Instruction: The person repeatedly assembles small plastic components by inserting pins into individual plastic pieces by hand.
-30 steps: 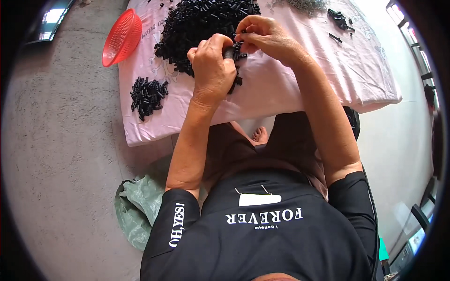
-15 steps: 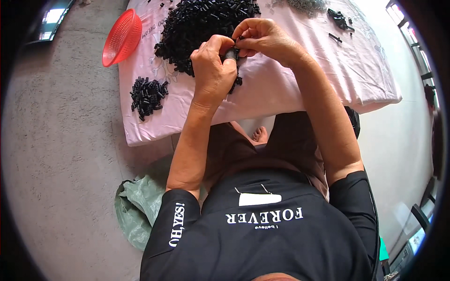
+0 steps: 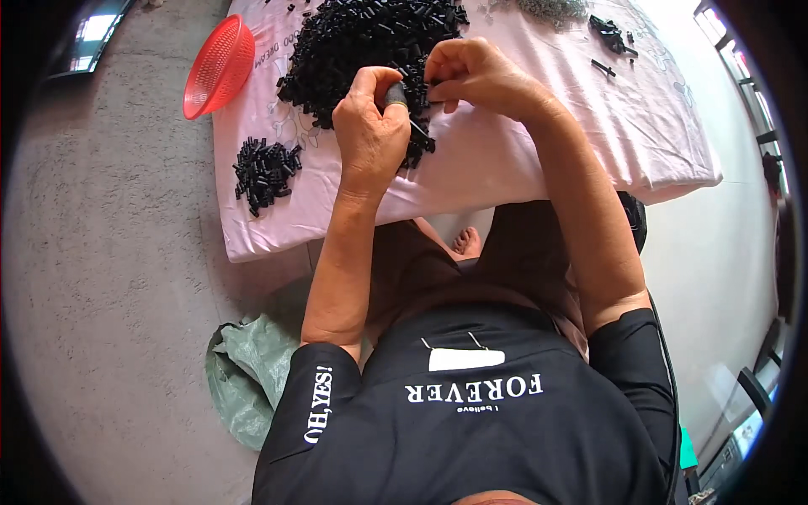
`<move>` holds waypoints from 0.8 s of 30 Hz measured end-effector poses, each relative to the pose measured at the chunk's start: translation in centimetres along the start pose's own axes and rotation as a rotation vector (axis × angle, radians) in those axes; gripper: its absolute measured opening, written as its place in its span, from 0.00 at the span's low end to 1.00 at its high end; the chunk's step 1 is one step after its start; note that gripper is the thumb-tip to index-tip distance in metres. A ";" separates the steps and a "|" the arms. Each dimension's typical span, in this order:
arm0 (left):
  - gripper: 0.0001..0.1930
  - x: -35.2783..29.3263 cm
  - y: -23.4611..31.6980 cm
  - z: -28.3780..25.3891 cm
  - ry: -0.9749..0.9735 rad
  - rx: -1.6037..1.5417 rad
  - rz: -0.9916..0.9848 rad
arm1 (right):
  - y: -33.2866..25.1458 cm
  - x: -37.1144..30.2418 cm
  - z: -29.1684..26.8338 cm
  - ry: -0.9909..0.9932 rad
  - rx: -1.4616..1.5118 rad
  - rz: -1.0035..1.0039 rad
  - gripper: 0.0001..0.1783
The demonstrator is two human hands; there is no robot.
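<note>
A large heap of small black tube-like plastic pieces [image 3: 353, 42] lies on the pink cloth, right in front of my hands. My left hand [image 3: 370, 139] is closed at the heap's near edge, its thumb wearing a dark finger cover [image 3: 396, 93]. Whatever its curled fingers hold is hidden. Beside it, a little apart, my right hand [image 3: 484, 80] has thumb and fingers drawn together over the heap's right edge. I cannot make out what lies between those fingertips. A few black pieces lie just below, between the hands. A smaller pile of black pieces [image 3: 265, 175] sits to the left.
A red perforated basket [image 3: 220, 67] leans at the left edge of the cloth-covered table [image 3: 497, 172]. Toward the far right lie small grey pieces [image 3: 551, 10] and a small black cluster [image 3: 610, 35]. A green woven sack [image 3: 252, 370] rests on the floor at lower left.
My hands have parted: they were touching at the fingertips. The left has moved slightly left and down; the right has shifted slightly right.
</note>
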State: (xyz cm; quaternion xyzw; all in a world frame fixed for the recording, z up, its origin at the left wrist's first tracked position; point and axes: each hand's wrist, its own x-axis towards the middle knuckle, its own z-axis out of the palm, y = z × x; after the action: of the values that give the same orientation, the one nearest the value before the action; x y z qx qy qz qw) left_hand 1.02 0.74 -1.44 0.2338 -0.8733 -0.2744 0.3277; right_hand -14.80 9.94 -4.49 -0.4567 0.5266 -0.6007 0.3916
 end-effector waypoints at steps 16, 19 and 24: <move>0.15 -0.8 -1.1 -0.1 -0.037 -0.058 0.001 | 1.0 0.5 -0.1 -0.079 0.050 0.022 0.12; 0.16 -0.8 -0.9 -0.3 -0.029 -0.090 -0.002 | -0.2 0.0 0.0 -0.072 0.102 0.025 0.13; 0.18 -0.7 -0.2 -0.7 -0.054 -0.062 0.011 | 0.0 0.0 0.1 -0.091 0.192 0.001 0.11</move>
State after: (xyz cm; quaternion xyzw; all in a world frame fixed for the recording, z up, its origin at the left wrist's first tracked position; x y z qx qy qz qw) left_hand 2.04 0.81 -1.45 0.2113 -0.8741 -0.3059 0.3127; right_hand -14.69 9.96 -4.45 -0.4435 0.4484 -0.6269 0.4573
